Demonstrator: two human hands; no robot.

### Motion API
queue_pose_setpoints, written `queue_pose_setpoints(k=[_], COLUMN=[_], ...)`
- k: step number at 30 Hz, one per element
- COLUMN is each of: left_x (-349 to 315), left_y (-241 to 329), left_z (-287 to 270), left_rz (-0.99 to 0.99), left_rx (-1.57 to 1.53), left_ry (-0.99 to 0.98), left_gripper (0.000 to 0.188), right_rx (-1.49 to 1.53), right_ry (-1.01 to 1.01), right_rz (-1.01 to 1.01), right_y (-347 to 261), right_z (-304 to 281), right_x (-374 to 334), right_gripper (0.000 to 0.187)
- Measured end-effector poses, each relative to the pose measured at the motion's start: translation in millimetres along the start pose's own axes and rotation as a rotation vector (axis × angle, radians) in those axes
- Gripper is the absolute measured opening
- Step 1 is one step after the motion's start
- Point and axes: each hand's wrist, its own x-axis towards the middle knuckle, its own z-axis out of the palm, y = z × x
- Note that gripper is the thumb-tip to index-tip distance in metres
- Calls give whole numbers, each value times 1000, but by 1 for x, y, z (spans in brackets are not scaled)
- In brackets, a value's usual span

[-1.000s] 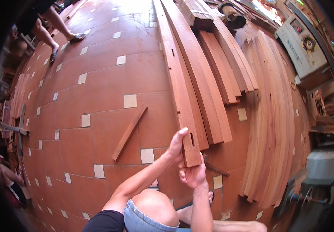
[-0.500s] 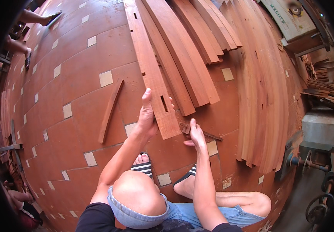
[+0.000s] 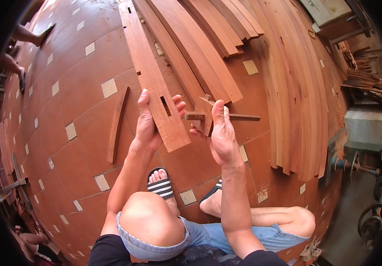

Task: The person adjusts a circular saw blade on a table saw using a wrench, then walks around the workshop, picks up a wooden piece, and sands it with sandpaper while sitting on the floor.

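My left hand is wrapped round the near end of a long reddish-brown wooden board. Several rectangular slots are cut in this board, the longest beside my fingers. Its far end runs up past the top of the view. In my right hand is a wooden marking gauge, a block with a thin stem through it. The gauge is held up just right of the board's near end, apart from it. My thumb stands along the block, and the palm hides part of it.
Several planks lie on the tiled floor beyond my hands. Another row of long boards lies to the right. A thin wood strip rests on the left. Machinery stands at the right edge; other people's legs show at far left.
My right hand has picked the marking gauge up from the floor and raised it beside the board. The board's near end and my left hand appear further left and slightly higher.
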Motion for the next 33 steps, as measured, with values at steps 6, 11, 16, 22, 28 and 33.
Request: queue_pose_setpoints(k=[6,11,16,22,28,33], left_x=[3,-4,-3,6,9,3], left_y=[3,8,7,-3,-10,-4], left_z=[-8,5,-11,-17,-19,-13], left_rz=[-59,4,-39,-39,-45,-56], left_rx=[-95,-100,-120,-97,-138,-100], left_ry=[-146,-123,-204,-136,-66,21], left_gripper=[82,79,79,82,86,90], right_rx=[-182,-108,51,32,-377,-354], right_ry=[-122,-350,-487,-335,-280,-206], right_rz=[-336,-328,-137,-178,-437,-283], right_y=[-18,-14,-18,-8,-3,5], right_z=[40,36,11,22,33,26], right_x=[15,5,-6,-9,-4,-25], right_gripper=[53,65,59,45,66,64])
